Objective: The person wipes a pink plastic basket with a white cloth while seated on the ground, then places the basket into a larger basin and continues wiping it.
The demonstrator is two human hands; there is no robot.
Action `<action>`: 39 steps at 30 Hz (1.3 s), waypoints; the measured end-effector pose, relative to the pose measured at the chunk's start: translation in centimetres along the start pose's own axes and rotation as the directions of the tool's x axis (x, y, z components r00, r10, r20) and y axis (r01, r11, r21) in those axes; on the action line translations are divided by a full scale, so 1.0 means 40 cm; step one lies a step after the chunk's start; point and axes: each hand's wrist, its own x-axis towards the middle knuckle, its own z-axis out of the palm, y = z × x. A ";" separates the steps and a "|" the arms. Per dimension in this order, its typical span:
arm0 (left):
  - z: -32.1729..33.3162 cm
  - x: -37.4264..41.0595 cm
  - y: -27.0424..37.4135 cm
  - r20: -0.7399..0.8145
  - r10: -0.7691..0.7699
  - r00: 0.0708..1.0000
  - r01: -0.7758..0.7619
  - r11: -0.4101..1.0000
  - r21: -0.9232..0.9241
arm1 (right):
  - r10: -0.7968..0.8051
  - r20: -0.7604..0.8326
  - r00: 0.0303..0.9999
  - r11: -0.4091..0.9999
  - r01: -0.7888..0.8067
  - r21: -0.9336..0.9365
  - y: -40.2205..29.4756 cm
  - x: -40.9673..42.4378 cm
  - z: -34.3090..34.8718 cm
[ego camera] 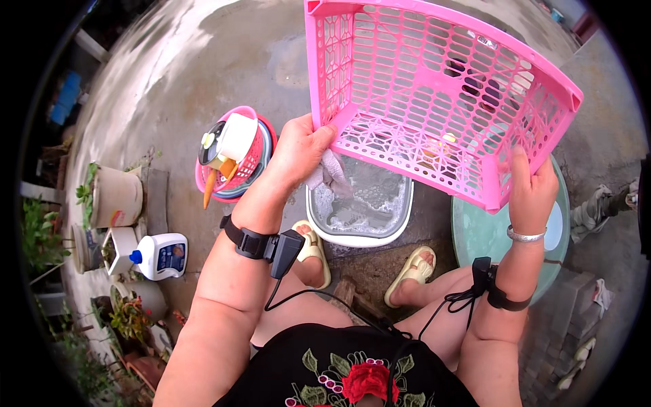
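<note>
A pink plastic lattice basket [432, 76] is held up in front of me, tilted with its open side towards me. My left hand [300, 150] grips its lower left corner. A wet greyish cloth [330, 175] hangs from that same hand, against the basket's edge. At the lower right side, my right hand [531, 191] grips the basket, thumb on the inner face. Below the basket, a white basin with a grey rim [356, 240] holds sudsy water. The basket hides the basin's far side.
A large green tub [475, 229] with water stands at the right. At the left, nested basins and a pink colander [253, 152] hold a lidded pot [207, 147] and wooden-handled utensils. A white detergent bottle [165, 257] stands near potted plants [132, 320]. Cables hang from both forearm straps.
</note>
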 end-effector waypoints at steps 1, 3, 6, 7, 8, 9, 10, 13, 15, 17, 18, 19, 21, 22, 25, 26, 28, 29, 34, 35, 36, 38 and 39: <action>0.003 -0.003 0.002 -0.015 0.032 0.999 -0.032 0.999 -0.016 | -0.012 -0.012 1.000 1.000 0.012 -0.002 0.000 -0.002 0.001; 0.009 -0.006 0.004 -0.043 0.094 0.995 -0.096 0.994 -0.050 | -0.032 -0.058 0.998 0.999 0.033 0.004 0.009 -0.010 0.010; 0.013 -0.009 0.019 -0.051 0.086 0.995 -0.089 0.995 -0.052 | -0.047 -0.098 0.994 0.999 0.049 0.016 0.020 -0.018 0.018; 0.012 -0.009 0.019 -0.055 0.079 0.995 -0.082 0.995 -0.064 | -0.049 -0.104 0.993 0.998 0.052 0.023 0.024 -0.018 0.021; 0.011 -0.008 0.017 -0.059 0.071 0.996 -0.075 0.994 -0.075 | -0.044 -0.109 0.993 0.997 0.051 0.054 0.030 -0.018 0.025; 0.012 -0.005 0.013 -0.058 0.062 0.996 -0.067 0.993 -0.092 | -0.039 -0.115 0.993 0.996 0.048 0.078 0.039 -0.018 0.027; 0.012 -0.002 0.008 -0.055 0.061 0.997 -0.067 0.991 -0.114 | -0.033 -0.121 0.992 0.994 0.046 0.103 0.046 -0.019 0.029; 0.022 0.000 0.003 -0.078 0.063 0.995 -0.077 0.978 -0.192 | -0.083 -0.150 0.985 0.990 0.099 0.099 0.061 -0.017 0.043; 0.034 -0.004 0.011 -0.137 0.074 0.988 -0.108 0.960 -0.260 | -0.093 -0.159 0.983 0.991 0.107 0.081 0.062 -0.017 0.045; 0.039 -0.005 0.009 -0.169 0.079 0.982 -0.118 0.965 -0.234 | -0.148 -0.185 0.972 0.988 0.155 0.024 0.056 -0.017 0.050; 0.041 -0.003 0.010 -0.186 0.084 0.979 -0.125 0.967 -0.222 | -0.201 -0.205 0.958 0.980 0.199 -0.027 0.050 -0.015 0.051; 0.034 -0.002 0.006 -0.170 0.062 0.984 -0.104 0.962 -0.253 | -0.254 -0.222 0.941 0.967 0.242 -0.078 0.047 -0.012 0.051; 0.015 0.002 -0.003 -0.131 0.022 0.991 -0.062 0.947 -0.315 | -0.244 -0.200 0.949 0.964 0.259 0.056 0.068 -0.011 0.055; 0.018 0.004 -0.004 -0.141 0.040 0.989 -0.086 0.939 -0.334 | -0.240 -0.188 0.952 0.956 0.265 0.121 0.075 -0.011 0.057; 0.030 0.006 0.003 -0.177 0.084 0.981 -0.143 0.925 -0.353 | -0.143 -0.189 0.972 0.882 0.212 0.422 0.069 -0.018 0.083; 0.033 0.007 0.007 -0.186 0.094 0.978 -0.154 0.927 -0.343 | -0.119 -0.193 0.974 0.864 0.198 0.462 0.072 -0.014 0.090; 0.036 0.006 0.013 -0.197 0.115 0.974 -0.177 0.926 -0.334 | -0.081 -0.184 0.980 0.825 0.169 0.539 0.077 -0.006 0.101; 0.037 0.007 0.014 -0.197 0.127 0.972 -0.189 0.922 -0.337 | -0.066 -0.172 0.983 0.805 0.154 0.573 0.079 -0.004 0.102; 0.048 0.007 0.020 -0.196 0.111 0.974 -0.175 0.922 -0.344 | -0.003 -0.107 0.994 0.709 0.078 0.701 0.068 0.004 0.081; 0.050 0.006 0.025 -0.183 0.106 0.977 -0.171 0.905 -0.389 | -0.012 -0.110 0.994 0.723 0.085 0.685 0.072 0.005 0.078; 0.050 0.006 0.029 -0.172 0.102 0.980 -0.168 0.887 -0.431 | -0.024 -0.112 0.993 0.735 0.093 0.672 0.077 0.008 0.078; 0.053 0.014 0.028 -0.160 0.109 0.981 -0.173 0.863 -0.475 | -0.020 -0.129 0.991 0.740 0.101 0.665 0.080 0.009 0.076; 0.052 0.017 0.031 -0.157 0.115 0.981 -0.179 0.851 -0.493 | -0.006 -0.145 0.989 0.732 0.103 0.674 0.077 0.010 0.076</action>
